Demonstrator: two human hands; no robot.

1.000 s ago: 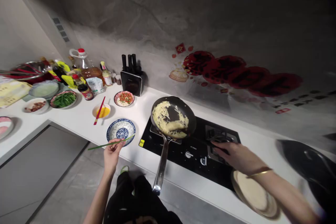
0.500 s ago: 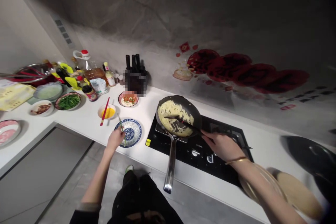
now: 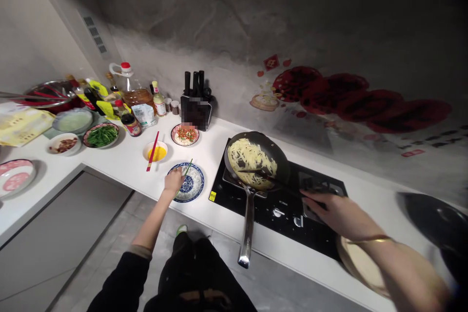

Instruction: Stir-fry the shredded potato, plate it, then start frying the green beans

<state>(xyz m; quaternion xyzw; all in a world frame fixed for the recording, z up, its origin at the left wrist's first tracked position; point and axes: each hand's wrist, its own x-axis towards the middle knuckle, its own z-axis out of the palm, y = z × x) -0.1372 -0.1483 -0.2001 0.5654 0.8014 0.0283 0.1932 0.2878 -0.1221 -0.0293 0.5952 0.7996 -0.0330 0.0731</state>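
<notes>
My left hand (image 3: pixel 173 181) is closed on green chopsticks (image 3: pixel 187 171) and rests them on the rim of a blue patterned plate (image 3: pixel 192 186) on the white counter. My right hand (image 3: pixel 338 213) grips the handle of a dark spatula (image 3: pixel 272 179), whose blade lies in the black frying pan (image 3: pixel 256 158). The pan holds pale shredded potato and sits on the left burner of the black hob (image 3: pixel 281 204), its long steel handle (image 3: pixel 247 231) pointing toward me.
A bowl of yellow egg with red chopsticks (image 3: pixel 156 151), a dish of chopped chilli (image 3: pixel 185 134), a knife block (image 3: pixel 196 107), bottles (image 3: pixel 131 102) and several dishes (image 3: pixel 100 135) crowd the left counter. A round wooden lid (image 3: pixel 360 263) and a dark wok (image 3: pixel 435 222) lie at right.
My left hand moved forward and laid the green chopsticks on the blue plate. My right hand took the spatula, reached it into the pan, then drew back to the right along the hob.
</notes>
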